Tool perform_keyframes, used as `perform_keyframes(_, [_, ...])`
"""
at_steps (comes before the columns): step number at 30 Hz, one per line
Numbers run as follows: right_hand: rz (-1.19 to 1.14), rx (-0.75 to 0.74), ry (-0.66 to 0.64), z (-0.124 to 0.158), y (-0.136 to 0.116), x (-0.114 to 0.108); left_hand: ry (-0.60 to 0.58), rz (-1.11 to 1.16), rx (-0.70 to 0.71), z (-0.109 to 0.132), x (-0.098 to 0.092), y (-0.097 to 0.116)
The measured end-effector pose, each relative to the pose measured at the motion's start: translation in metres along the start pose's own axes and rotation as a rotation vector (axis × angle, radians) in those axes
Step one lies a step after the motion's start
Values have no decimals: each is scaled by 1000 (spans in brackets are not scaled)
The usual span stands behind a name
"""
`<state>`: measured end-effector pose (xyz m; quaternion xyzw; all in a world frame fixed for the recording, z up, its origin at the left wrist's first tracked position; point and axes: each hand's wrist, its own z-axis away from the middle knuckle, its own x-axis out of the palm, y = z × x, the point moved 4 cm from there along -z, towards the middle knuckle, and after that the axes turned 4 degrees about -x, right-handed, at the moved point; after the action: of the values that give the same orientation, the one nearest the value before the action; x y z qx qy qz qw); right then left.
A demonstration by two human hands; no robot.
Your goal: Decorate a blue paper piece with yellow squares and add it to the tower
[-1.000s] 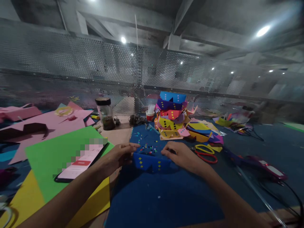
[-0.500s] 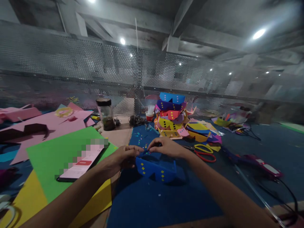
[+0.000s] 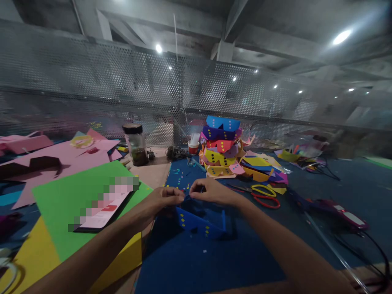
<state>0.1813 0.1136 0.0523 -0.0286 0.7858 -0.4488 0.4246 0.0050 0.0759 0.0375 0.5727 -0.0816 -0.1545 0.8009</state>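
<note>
A pair of blue paper glasses (image 3: 199, 220) with small yellow diamonds hangs tilted just above a dark blue sheet (image 3: 214, 257). My left hand (image 3: 162, 200) pinches its upper left corner. My right hand (image 3: 211, 191) pinches the same corner from the other side, so the fingertips of both hands almost touch. Both hands are closed on the paper. Tiny coloured paper bits (image 3: 183, 181) lie on the sheet just behind them.
A phone (image 3: 101, 208) lies on a green sheet (image 3: 70, 204) to the left, over yellow paper (image 3: 36, 253). Scissors (image 3: 263, 195) lie to the right. A stack of coloured paper glasses (image 3: 222, 149) and a dark jar (image 3: 135, 145) stand behind. Cables and a tool (image 3: 337, 212) lie at right.
My right hand left the right end of the blue glasses and moved to their upper left corner beside my left hand. The glasses lifted and tilted, right end down.
</note>
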Motion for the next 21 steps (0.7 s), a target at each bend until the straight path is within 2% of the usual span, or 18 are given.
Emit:
perform_keyframes(5, [-41,-7,-10,1,0,-1,23,32,-18,0,-1,-1])
perform_keyframes(11, [-27,-47,-3,4,-6,-2,-7,62,-14,1,2,1])
perform_keyframes(21, [74,-84,1,5,-14,0,-38,78,-35,2,3,-2])
